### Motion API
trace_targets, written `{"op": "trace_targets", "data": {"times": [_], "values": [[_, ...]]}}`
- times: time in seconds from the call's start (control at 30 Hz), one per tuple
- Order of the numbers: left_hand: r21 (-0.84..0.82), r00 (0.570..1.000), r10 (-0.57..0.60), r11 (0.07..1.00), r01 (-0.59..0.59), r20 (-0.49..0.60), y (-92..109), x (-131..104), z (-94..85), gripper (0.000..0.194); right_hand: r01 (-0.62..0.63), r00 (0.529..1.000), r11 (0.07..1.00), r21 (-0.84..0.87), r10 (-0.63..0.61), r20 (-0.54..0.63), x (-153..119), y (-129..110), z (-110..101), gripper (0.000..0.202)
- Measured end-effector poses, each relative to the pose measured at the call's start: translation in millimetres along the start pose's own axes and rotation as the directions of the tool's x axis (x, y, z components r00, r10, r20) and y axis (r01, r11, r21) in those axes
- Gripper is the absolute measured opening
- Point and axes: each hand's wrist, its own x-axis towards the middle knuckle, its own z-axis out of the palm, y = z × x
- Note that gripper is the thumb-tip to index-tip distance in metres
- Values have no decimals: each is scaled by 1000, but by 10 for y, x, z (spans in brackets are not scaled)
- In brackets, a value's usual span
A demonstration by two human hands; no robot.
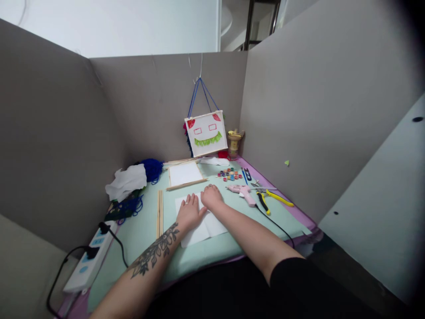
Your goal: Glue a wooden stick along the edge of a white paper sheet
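A creased white sheet (214, 225), which looks like paper or thin cloth, lies on the pale green table cover in front of me. My left hand (191, 212) rests flat on its left half, fingers stretched out. At the sheet's far edge, my right hand (211, 196) presses down with curled fingers; whatever is under or between them is hidden. Several thin wooden sticks (160, 215) lie side by side left of the sheet. Beyond my hands is a white panel (183, 173) framed with wooden sticks.
A pink glue gun (242, 192) and yellow-black pliers (278, 197) lie at right, near small paint pots (229, 174). Blue yarn (152, 170) and white cloth (128, 181) are at left, above a power strip (89, 261). A decorated panel (206, 130) hangs behind.
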Motion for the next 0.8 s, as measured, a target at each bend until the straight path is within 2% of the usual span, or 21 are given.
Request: {"op": "trace_targets", "data": {"times": [0.27,0.47,0.63,0.8], "values": [[-3,1000,3,1000,-3,-14,-10,-11,5,74,-31,999,1000,7,31,-8,-42,7,-56,48],[-3,1000,5,1000,-6,-20,-14,-1,21,74,-2,1000,1000,-2,2,-7,-70,-9,-104,44],[-2,1000,5,1000,-5,-8,-8,10,14,75,36,999,999,-7,-36,-6,-87,-11,-101,41],[-9,1000,2,1000,-2,0,-2,8,2,75,20,1000,1000,-1,-20,4,-55,6,-68,43]]}}
